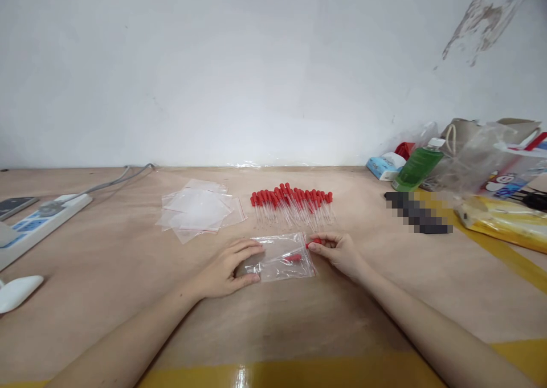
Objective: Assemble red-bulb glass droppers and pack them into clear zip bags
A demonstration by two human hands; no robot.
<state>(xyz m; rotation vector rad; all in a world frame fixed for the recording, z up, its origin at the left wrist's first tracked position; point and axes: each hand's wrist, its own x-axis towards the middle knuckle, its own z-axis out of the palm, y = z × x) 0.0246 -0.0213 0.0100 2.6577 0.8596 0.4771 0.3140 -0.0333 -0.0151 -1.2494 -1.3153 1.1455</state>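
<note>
A clear zip bag lies flat on the brown-covered table, its red-lined end to the right. Inside it shows the red bulb of a dropper. My left hand rests at the bag's left end, thumb and fingers apart, with fingertips touching the plastic. At the red-lined end, my right hand pinches another dropper by its red bulb; I cannot make out its tube clearly. Just beyond the bag, a row of several red-bulbed droppers lies with clear tubes pointing toward me.
Several flat zip bags overlap in a pile at the left. A power strip with a cable, a phone and a white rounded object are farther left. A green bottle, tissue pack and yellow package sit right.
</note>
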